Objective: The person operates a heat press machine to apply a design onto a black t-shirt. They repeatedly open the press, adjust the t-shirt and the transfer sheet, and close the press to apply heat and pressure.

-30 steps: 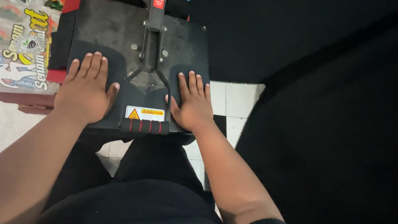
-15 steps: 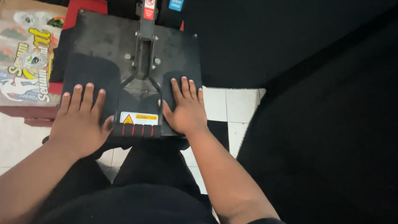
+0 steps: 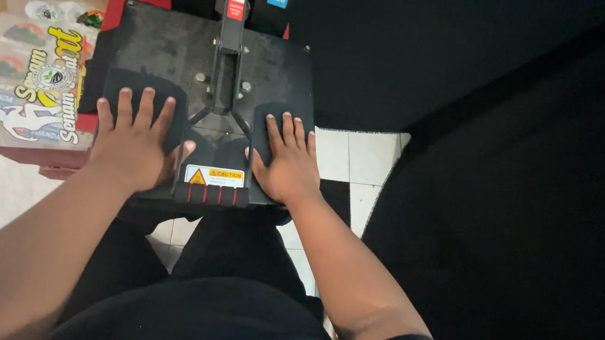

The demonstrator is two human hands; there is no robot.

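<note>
Hands lie flat with fingers spread, left hand (image 3: pixel 135 143) and right hand (image 3: pixel 286 159) pressing the heat press (image 3: pixel 178 55) top plate.

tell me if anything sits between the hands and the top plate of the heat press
Nothing visible does. The left hand and right hand lie flat on the heat press top plate, either side of its centre handle.

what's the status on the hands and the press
Left hand and right hand flat, open, on heat press top plate. Handle untouched between them. Nothing blocking.
</note>
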